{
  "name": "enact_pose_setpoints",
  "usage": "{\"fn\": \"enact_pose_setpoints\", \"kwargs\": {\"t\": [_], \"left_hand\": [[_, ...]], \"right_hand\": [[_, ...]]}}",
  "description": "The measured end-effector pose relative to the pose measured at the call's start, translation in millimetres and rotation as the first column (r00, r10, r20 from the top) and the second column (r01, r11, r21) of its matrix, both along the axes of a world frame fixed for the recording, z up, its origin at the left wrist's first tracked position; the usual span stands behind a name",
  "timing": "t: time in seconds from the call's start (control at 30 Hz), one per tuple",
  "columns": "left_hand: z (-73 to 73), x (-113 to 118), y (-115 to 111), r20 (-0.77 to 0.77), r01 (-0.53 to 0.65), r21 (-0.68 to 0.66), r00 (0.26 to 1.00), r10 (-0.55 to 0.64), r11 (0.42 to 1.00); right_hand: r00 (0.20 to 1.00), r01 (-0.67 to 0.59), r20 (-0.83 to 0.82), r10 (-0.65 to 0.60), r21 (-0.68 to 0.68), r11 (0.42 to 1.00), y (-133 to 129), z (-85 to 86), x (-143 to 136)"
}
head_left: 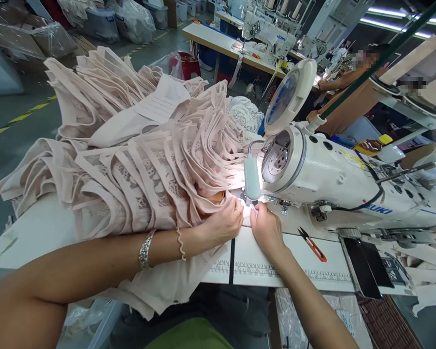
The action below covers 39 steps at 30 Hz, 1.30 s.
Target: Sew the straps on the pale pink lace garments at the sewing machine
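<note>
A white sewing machine [312,165] lies across the right half of the view, its small lamp [252,177] lit over the needle area. Just left of the needle, my left hand [225,220] is closed on the edge of a pale pink garment. My right hand [267,225] pinches a small whitish piece of the fabric [247,211] just below the lamp, close to my left hand. A large heap of pink lace garments [148,169] covers the table on the left and reaches my left forearm. The needle itself is hidden behind the lamp.
Orange-handled thread snips [313,245] rest on the white table [254,252], right of my right hand. A black tray [366,266] is at the right edge. Paper [160,99] lies on the heap. Another sewing table [225,43] and a person [359,97] are farther back.
</note>
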<state>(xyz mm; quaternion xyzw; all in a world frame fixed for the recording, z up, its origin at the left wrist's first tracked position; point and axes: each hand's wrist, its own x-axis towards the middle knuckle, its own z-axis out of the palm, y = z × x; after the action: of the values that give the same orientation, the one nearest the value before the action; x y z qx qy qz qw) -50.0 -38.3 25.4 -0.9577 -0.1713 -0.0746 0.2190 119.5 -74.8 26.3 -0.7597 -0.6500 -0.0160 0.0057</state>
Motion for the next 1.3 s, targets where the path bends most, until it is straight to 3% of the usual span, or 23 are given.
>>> {"fn": "enact_pose_setpoints", "kwargs": {"t": [0.1, 0.23, 0.3, 0.4, 0.47, 0.6, 0.83, 0.97, 1.07, 1.17, 1.3], "left_hand": [[-0.2, -10, 17, 0.081, 0.033, -0.157, 0.996, -0.021, 0.987], [-5.6, -17, 29, 0.32, 0.016, -0.454, 0.936, 0.146, 0.891], [-8.0, -17, 26, 0.365, 0.056, -0.507, 0.918, 0.156, 0.86], [-11.1, -14, 12, 0.311, 0.124, -0.445, 0.95, 0.024, 0.887], [-13.1, -12, 3, 0.241, 0.107, -0.378, 0.971, -0.014, 0.919], [-16.3, -10, -4, 0.185, 0.051, -0.292, 0.983, 0.004, 0.955], [-19.1, -5, 0, 0.23, 0.034, -0.254, 0.973, 0.026, 0.967], [-24.2, -1, 3, 0.243, 0.058, -0.276, 0.97, 0.012, 0.96], [-31.0, 1, 3, 0.278, 0.09, -0.213, 0.96, -0.029, 0.973], [-36.6, 3, 2, 0.319, 0.084, -0.171, 0.947, -0.026, 0.982], [-31.3, 3, 5, 0.374, 0.099, -0.257, 0.927, 0.004, 0.961]], "right_hand": [[0.998, -0.05, -0.036, 0.053, 0.071, 0.996, 0, -6.3, -3], [0.992, 0.014, -0.125, 0.001, 0.112, 0.994, 0, -12.2, -3], [0.986, 0.032, -0.166, -0.012, 0.119, 0.992, 0, -13.4, -2], [0.973, 0.03, -0.229, 0.0, 0.127, 0.992, -2, -13.1, -2], [0.964, 0.032, -0.267, 0.006, 0.138, 0.99, -2, -12.0, -2], [0.953, 0.043, -0.303, 0.002, 0.143, 0.989, -3, -11.1, -2], [0.952, 0.034, -0.305, 0.003, 0.116, 0.993, -2, -9.1, -1], [0.9, -0.083, -0.422, 0.107, 0.075, 0.994, -5, -1.1, 12], [0.847, -0.247, -0.441, 0.297, 0.169, 0.954, -9, -2.4, 26], [0.82, -0.369, -0.329, 0.468, 0.323, 0.872, -12, -11.3, 35], [0.804, -0.502, -0.117, 0.583, 0.393, 0.77, -11, -17.4, 31]]}}
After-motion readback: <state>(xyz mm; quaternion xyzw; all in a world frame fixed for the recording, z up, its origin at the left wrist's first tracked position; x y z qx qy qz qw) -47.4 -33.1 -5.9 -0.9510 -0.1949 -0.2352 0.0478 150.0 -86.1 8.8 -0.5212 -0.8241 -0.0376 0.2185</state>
